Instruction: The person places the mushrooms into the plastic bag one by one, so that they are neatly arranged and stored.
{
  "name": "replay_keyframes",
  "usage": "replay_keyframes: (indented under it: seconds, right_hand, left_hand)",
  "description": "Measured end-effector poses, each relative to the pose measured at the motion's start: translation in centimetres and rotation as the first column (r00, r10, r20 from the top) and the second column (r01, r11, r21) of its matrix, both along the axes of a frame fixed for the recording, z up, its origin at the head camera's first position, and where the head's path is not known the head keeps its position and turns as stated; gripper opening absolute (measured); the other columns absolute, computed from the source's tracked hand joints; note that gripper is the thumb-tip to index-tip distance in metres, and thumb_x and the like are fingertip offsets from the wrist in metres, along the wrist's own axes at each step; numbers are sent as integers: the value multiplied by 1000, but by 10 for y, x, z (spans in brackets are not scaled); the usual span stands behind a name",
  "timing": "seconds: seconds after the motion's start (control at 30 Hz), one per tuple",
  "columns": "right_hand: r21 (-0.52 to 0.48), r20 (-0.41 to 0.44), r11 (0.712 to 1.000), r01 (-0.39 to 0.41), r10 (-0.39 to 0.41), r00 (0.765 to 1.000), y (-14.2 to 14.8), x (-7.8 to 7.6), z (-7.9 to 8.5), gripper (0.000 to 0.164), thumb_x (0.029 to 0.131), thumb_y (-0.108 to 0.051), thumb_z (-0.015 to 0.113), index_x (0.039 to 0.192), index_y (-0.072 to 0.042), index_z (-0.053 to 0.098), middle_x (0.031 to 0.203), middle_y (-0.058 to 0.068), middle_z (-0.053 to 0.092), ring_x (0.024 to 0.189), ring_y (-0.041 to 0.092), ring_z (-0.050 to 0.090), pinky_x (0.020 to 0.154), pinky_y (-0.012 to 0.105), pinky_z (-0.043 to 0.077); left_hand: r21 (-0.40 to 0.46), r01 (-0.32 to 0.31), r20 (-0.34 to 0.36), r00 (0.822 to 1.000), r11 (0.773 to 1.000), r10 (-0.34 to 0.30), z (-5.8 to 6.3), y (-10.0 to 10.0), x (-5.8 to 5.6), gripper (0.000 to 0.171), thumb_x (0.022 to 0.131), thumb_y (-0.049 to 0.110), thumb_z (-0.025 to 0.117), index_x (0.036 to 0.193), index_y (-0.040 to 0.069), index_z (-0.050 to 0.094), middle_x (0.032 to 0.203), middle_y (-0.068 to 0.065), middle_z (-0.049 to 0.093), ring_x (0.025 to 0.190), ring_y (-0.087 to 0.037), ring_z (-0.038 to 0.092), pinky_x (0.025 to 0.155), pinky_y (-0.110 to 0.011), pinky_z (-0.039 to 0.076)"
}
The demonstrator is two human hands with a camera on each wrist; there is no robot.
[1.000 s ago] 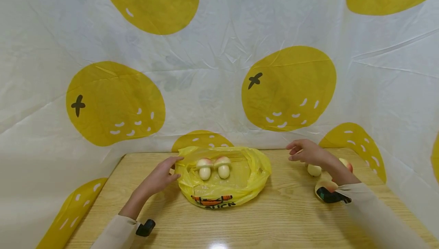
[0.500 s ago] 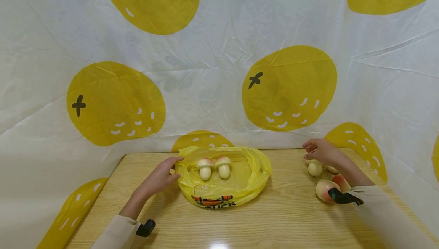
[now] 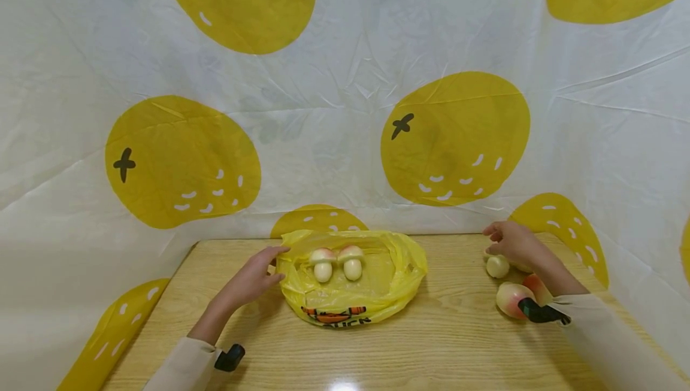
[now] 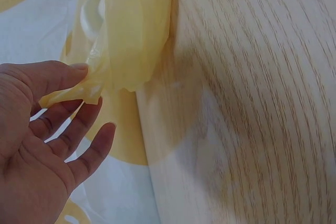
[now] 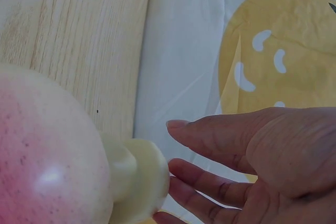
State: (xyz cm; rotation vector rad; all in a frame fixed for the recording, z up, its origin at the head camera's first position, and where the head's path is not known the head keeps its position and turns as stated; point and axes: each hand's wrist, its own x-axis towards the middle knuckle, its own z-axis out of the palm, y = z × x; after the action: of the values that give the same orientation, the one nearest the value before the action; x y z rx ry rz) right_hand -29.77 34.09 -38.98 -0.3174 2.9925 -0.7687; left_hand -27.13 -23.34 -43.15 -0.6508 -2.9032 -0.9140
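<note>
My left hand (image 3: 249, 280) holds the left edge of a yellow plastic bag (image 3: 401, 295); in the left wrist view the film (image 4: 94, 85) lies between thumb and fingers. Two toy mushrooms with pinkish caps, a left one (image 3: 323, 264) and a right one (image 3: 351, 263), lie side by side on the bag. My right hand (image 3: 514, 244) is over a pale toy mushroom (image 3: 497, 266) at the table's right. In the right wrist view the fingertips are at this mushroom's (image 5: 144, 182) rim, thumb apart from it. A toy peach (image 5: 47, 150) looms in front.
Close to the right wrist lie the peach (image 3: 511, 300) and a red-and-yellow piece (image 3: 536, 288), partly covered by the wrist strap. Another pale piece is mostly hidden under the right hand. A white sheet (image 3: 334, 157) with yellow fruit prints encloses the wooden table (image 3: 442, 343).
My right hand has moved to the right, from beside the mushroom to over it, then slightly lower. The left hand, bag and two mushrooms on it have stayed put.
</note>
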Motion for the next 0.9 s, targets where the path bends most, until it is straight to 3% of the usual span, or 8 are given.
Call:
replay_keyframes:
  seconds: [0.13,0.37,0.67,0.9]
  right_hand:
    - [-13,-29,1000,-5,4,1000,-1,1,-3,39,84,-6,77,115,13,64,106,32,67,101,49,62,88,59,51]
    - [59,-75,997,-42,46,996,-6,-1,-8,39,75,3,78,110,15,63,99,33,67,91,46,64,83,58,52]
    - [92,-28,995,-26,29,999,-6,0,-9,49,78,-3,81,116,18,57,98,32,65,89,45,63,82,57,52]
    - [103,-15,994,-22,24,1000,-2,4,-9,48,80,-5,82,116,18,59,101,33,66,94,48,63,85,59,51]
  left_hand:
    - [6,2,4,1000,1000,-2,1,-1,0,57,94,3,71,147,0,49,143,-20,54,114,-34,60,93,-49,53]
    - [6,14,9,1000,1000,-15,3,0,0,58,94,3,71,147,-1,49,143,-21,53,115,-35,60,95,-53,52]
    - [7,4,17,1000,1000,-4,2,1,0,58,94,4,71,148,0,49,143,-20,54,115,-34,60,93,-52,53]
    - [7,-5,22,1000,1000,5,0,1,0,59,94,4,71,148,1,48,145,-19,53,115,-34,60,92,-50,54]
